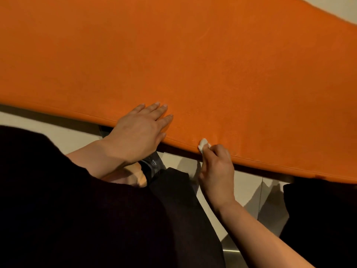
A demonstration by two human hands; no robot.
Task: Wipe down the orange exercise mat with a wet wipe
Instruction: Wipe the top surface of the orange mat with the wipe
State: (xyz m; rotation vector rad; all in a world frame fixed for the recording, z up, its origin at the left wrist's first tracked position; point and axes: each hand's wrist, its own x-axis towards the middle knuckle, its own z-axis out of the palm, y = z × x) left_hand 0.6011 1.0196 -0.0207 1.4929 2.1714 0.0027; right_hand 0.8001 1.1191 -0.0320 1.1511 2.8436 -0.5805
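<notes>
Dark clothing (77,209) fills the nearest part of the view, with pale floor (251,190) showing beside it. Just beyond, the right hand (217,167) has its fingers (222,149) curled round a small bunched white wet wipe (203,144), pressing it against the near seam of the orange exercise mat (183,60). To its left, the left hand (140,132) lies flat on the mat's near edge, fingers straight and slightly spread, holding nothing; it appears to steady the mat. The step in hand looks like wiping along the near border. Most of the mat stretches away beyond both hands, so the next move likely calls for carrying the wipe outward across that far surface with firm, even pressure, perhaps unfolding it to cover more. No containers are in view; whether a wipe packet is nearby cannot be told.
</notes>
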